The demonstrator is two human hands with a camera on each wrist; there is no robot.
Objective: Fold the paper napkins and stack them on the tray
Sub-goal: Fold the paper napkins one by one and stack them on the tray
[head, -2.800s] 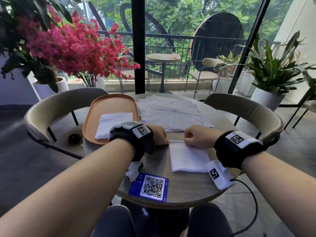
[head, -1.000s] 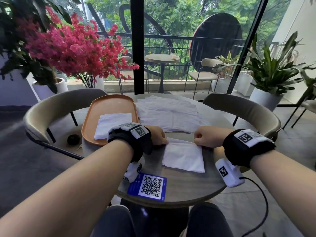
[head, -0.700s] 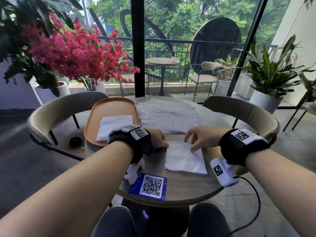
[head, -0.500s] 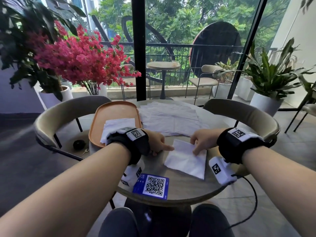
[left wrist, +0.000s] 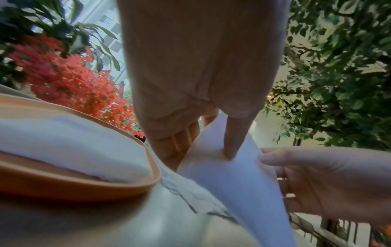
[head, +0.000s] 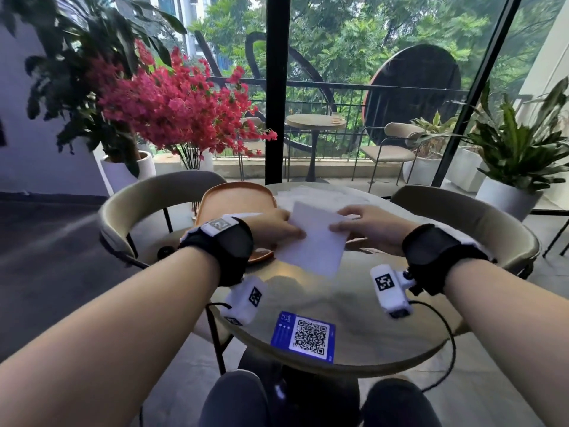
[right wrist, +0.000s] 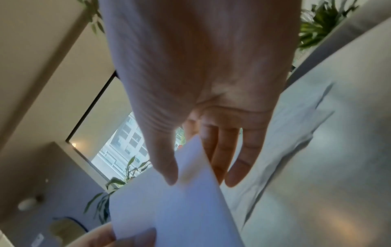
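Observation:
A folded white napkin (head: 311, 241) hangs tilted above the round table (head: 354, 318), just right of the orange tray (head: 234, 195). My left hand (head: 297, 234) pinches its left edge, thumb (left wrist: 230, 147) pressed on the paper (left wrist: 232, 183). My right hand (head: 337, 227) pinches the right edge, thumb (right wrist: 167, 167) in front of the napkin (right wrist: 169, 208) and fingers behind. Another folded napkin (left wrist: 63, 142) lies in the tray (left wrist: 84, 188), mostly hidden behind my left wrist in the head view. A pile of unfolded napkins (head: 326, 192) lies at the table's far side.
A blue QR card (head: 303, 335) lies near the table's front edge. Beige chairs stand at the left (head: 147, 195) and right (head: 462, 217); a small black object (head: 166, 250) sits on the left seat. Red flowers (head: 175, 103) rise behind the tray.
The napkin lay flat on the table in front of me. Both hands have picked it up by its edges and carried it up and left, beside the tray.

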